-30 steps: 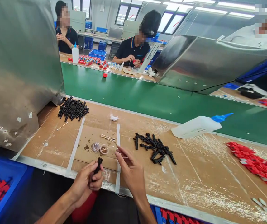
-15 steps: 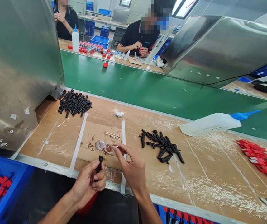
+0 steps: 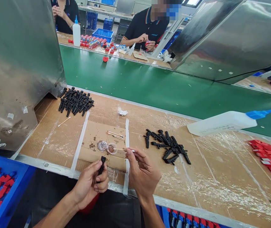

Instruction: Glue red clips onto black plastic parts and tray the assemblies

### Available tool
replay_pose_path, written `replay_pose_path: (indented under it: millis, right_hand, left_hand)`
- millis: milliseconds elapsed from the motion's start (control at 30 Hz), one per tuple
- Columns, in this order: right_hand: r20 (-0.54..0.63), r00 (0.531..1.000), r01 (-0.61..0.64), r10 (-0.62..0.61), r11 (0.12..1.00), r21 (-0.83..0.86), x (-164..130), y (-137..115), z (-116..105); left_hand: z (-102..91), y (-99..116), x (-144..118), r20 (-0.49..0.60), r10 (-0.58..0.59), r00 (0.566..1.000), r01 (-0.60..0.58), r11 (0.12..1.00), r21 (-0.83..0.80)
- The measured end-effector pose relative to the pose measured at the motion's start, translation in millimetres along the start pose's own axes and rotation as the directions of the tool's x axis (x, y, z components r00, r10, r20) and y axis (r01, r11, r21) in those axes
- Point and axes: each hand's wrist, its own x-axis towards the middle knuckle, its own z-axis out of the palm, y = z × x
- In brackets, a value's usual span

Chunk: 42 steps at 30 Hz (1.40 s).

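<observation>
Left hand [image 3: 91, 185] is curling closed, thumb up; right hand [image 3: 143, 172] is pinching fingertips together just beside it.

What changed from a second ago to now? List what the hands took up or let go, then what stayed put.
The right hand, open and empty above the cardboard a second ago, reached forward to the small clear cups and now pinches a thin swab stick, its tip in the nearer cup. Nothing was let go. The left hand still holds the same black part upright. Both black piles and the lying bottle stayed put; only the view tilted.
</observation>
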Motion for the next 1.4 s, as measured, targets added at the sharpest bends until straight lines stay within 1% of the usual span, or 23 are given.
replay_pose_path:
  millis: [100,167,267,333,467,600,700,833,900,1067,1400]
  right_hand:
    - [-0.046,0.999,-0.006,0.01,0.997,0.078,-3,0,0]
    - [-0.049,0.999,0.003,-0.001,0.999,0.053,-3,2,-1]
    - [-0.009,1.0,0.007,-0.007,1.0,-0.01,-3,7,0]
    - [-0.014,1.0,0.001,-0.001,1.0,0.016,-2,8,1]
    - [-0.086,0.996,0.003,0.007,0.993,0.121,-3,0,3]
    - [-0.103,0.995,0.032,-0.014,0.986,0.167,-10,-10,1]
    - [-0.069,0.996,0.072,-0.061,0.98,0.184,-19,-13,-1]
    - [0.041,0.989,0.133,-0.143,0.974,0.186,-29,-12,-2]
    - [0.072,0.982,0.159,-0.173,0.973,0.169,-31,-12,-2]
    - [0.107,0.969,0.208,-0.223,0.969,0.13,-28,-11,1]
    - [0.137,0.956,0.244,-0.26,0.961,0.127,-29,-13,2]
  left_hand:
    - [0.8,0,0,-0.002,0.004,1.0,-0.004,1.0,0.007]
    - [1.7,0,0,-0.002,0.006,1.0,-0.006,1.0,0.014]
    - [3.3,0,-1,-0.012,0.007,1.0,-0.007,1.0,0.021]
    - [4.2,0,-1,-0.024,0.004,1.0,-0.003,1.0,0.023]
    - [5.5,1,-2,-0.047,0.001,0.999,0.0,1.0,0.025]
    - [5.8,1,-1,-0.056,-0.001,0.998,0.003,1.0,0.031]
    - [5.3,1,-1,-0.052,-0.003,0.999,0.005,0.999,0.031]
    - [3.6,1,-1,-0.043,0.004,0.999,-0.003,0.999,0.037]
    - [2.6,0,-1,-0.037,0.006,0.999,-0.005,0.999,0.038]
    - [1.5,-1,0,-0.029,0.005,1.0,-0.004,0.999,0.046]
    - [1.7,-1,-1,-0.03,0.009,1.0,-0.008,0.999,0.05]
